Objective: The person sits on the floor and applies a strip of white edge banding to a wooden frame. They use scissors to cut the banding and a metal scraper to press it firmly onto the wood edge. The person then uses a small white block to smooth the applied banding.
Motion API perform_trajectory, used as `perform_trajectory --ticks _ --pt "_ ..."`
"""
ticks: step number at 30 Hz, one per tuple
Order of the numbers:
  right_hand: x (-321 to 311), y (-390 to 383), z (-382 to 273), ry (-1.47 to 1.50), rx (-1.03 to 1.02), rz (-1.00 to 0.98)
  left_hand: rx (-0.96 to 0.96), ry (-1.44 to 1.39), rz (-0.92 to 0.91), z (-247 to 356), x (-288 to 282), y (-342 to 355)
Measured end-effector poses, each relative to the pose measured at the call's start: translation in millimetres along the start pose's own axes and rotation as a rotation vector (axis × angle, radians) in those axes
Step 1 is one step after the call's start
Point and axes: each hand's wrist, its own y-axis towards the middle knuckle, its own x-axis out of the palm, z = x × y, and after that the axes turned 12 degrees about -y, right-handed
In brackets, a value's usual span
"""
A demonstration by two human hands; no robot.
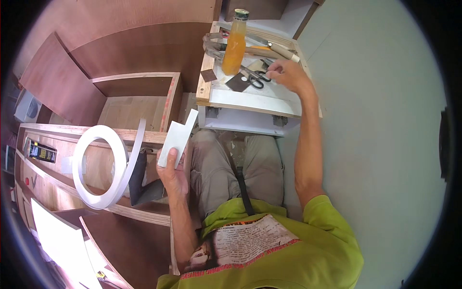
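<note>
Saw at the far left 1 black box with yellow markings (41,151), lying in a shallow wooden compartment (61,140) with a visible grain. Found next a smooth white ring of coiled banding (98,132), broad and hollow at the centre, with 1 loose end curving upward as a thin, flat ribbon. Noted just right of it a dark grey bent thing (139,179), too hidden to name.

Gripped in the left hand (174,177) a flat white notched piece (174,138), stepped at the top into a narrow tongue; had the thumb laid across its face and the fingers behind. Held it tilted, beside the left knee.

Came then to a white-topped stand (274,98), edged in raw layered wood. Saw on it a small brown block (208,75), an upright clear bottle of orange liquid (234,50), a dark flat square (236,83) with a pale round spot, and scissors (252,74) with 2 black looped handles. Made out behind them a rounded wooden handle (262,51) and a bladed tool with a pale cylindrical grip (284,51). Had the right hand (290,77) just beside the scissors, fingers curled together; could not tell whether closed on anything. Saw rightmost a plain, smooth grey-green wall (380,135).
</note>
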Motion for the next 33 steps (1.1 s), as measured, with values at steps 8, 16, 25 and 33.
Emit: perform_trajectory --ticks 8,16,25,33 --pt "35.6 8.1 -4.5 -0.241 0.051 -0.044 0.015 -0.012 0.013 -1.2 -1.4 0.2" --pt "-17.8 -53.2 3.8 0.200 0.223 -0.076 0.011 -0.068 0.054 1.6 6.5 -1.0" --pt "47.3 -139.0 -66.7 0.893 -0.129 -0.488 0.084 -0.001 -0.046 30.6 12.1 -4.0" --pt "121.1 -141.6 -101.8 1.060 -0.300 -0.709 0.189 0.183 -0.060 63.9 16.4 -9.6"
